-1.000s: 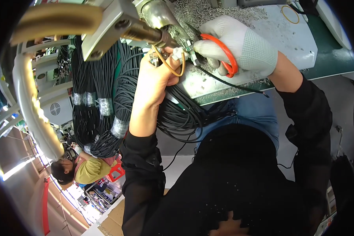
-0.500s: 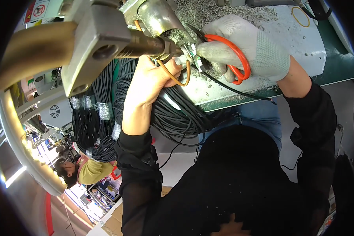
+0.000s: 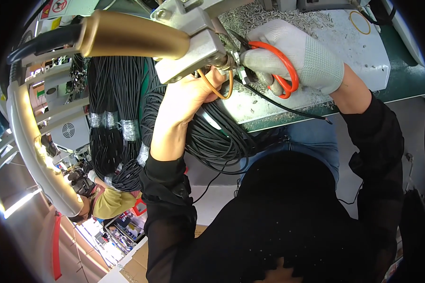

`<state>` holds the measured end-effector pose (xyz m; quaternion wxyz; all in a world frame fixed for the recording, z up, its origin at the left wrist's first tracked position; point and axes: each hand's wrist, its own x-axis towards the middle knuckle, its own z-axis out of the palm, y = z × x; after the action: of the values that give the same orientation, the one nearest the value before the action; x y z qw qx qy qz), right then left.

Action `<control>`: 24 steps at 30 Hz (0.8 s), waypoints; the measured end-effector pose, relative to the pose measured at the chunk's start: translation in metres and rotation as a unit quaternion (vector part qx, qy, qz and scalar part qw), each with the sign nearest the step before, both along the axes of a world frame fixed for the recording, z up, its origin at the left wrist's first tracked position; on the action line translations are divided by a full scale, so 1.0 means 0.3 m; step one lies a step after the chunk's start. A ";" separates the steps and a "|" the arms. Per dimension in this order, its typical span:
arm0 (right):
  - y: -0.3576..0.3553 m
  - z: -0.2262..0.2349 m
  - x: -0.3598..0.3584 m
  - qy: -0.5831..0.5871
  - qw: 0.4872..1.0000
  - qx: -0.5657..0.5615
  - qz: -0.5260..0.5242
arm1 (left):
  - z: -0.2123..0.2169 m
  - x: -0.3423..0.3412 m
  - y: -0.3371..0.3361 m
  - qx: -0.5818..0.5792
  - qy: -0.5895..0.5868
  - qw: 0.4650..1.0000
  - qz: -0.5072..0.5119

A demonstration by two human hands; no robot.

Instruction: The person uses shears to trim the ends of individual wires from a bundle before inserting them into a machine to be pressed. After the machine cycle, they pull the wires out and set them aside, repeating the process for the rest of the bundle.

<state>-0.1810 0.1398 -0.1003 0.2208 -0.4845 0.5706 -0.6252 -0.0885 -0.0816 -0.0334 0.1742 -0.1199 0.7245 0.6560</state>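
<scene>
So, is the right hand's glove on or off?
On: the white glove covers the right hand to the wrist, where bare skin begins.

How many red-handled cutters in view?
1. The cutter is in the gloved right hand, over the white board, its dark blades pointing away from the person. Others may be hidden behind the machine.

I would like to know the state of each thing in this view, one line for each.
Left hand: bare, fingers bent, partly hidden by the machine
Right hand: gloved, closed on red-handled scissors
Red-handled scissors: held, blade opening unclear
Black cable: curved, free end beyond the bench edge
Cable bundles: bound with clear wrap
Small metal pieces: loose, scattered over the white board
Tube light: lit
</scene>
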 end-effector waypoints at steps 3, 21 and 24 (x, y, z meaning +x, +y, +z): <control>0.008 0.019 -0.006 -0.060 0.998 -0.014 0.025 | 0.023 -0.007 0.015 -0.002 0.001 1.000 0.005; 0.205 0.362 0.290 0.040 0.876 0.268 -0.399 | 0.060 0.305 0.150 0.362 0.021 0.926 0.104; 0.120 0.376 0.354 0.089 0.934 0.219 -0.269 | 0.068 0.317 0.186 0.426 -0.012 0.904 0.045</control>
<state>-0.0747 0.1758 0.0125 0.0933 -0.3063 0.8196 -0.4752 0.0066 -0.0258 -0.0130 0.1880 -0.0747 0.3680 0.9075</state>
